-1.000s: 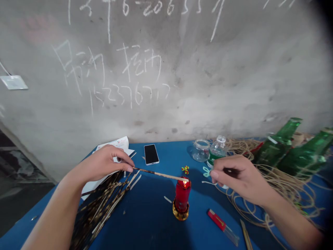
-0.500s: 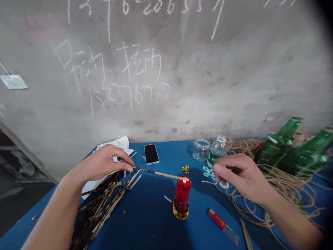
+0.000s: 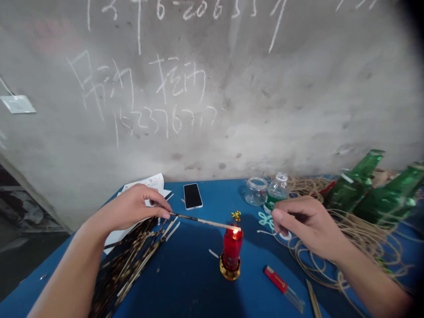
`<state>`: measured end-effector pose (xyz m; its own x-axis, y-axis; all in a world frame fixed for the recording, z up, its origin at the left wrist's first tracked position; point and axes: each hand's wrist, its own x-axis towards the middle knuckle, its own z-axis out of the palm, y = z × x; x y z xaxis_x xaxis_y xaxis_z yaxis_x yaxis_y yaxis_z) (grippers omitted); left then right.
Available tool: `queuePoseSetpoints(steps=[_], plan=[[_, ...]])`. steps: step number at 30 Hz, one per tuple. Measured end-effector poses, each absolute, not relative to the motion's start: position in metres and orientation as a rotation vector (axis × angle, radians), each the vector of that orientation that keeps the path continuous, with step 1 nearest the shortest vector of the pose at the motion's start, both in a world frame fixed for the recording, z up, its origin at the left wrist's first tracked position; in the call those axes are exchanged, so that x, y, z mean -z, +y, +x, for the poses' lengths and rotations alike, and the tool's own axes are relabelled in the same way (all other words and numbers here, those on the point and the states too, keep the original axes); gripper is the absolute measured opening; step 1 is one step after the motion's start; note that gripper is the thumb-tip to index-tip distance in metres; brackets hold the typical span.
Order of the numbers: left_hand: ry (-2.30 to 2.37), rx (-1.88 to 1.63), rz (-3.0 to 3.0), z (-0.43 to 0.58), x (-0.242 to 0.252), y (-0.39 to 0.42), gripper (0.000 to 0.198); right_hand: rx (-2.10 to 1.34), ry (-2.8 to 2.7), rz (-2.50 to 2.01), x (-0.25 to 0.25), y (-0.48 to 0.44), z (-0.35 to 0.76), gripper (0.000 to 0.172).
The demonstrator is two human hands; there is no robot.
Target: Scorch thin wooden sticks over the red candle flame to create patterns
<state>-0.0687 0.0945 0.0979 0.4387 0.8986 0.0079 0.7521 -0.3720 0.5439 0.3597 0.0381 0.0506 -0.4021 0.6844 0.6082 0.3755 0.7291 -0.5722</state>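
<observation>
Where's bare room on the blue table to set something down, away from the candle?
The widest bare patch of the blue tabletop lies between the bundle of mottled strips and the red candle. A smaller one sits between the black phone and the candle. It's crowded on the right, around the coiled twine and green bottles.

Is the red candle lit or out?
Lit: a small flame burns at the top of the red candle, just under the pale end of the mottled strip in the left hand.
</observation>
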Motion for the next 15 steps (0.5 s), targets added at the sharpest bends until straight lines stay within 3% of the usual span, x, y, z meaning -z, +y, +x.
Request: queuePoseSetpoints(steps=[15], plan=[[1.392,-0.424,2.215,-0.0658,-0.0997,0.0925,0.015,-0.427,-2.036,-0.795,-0.0520,0.0377,0.3582,0.056]])
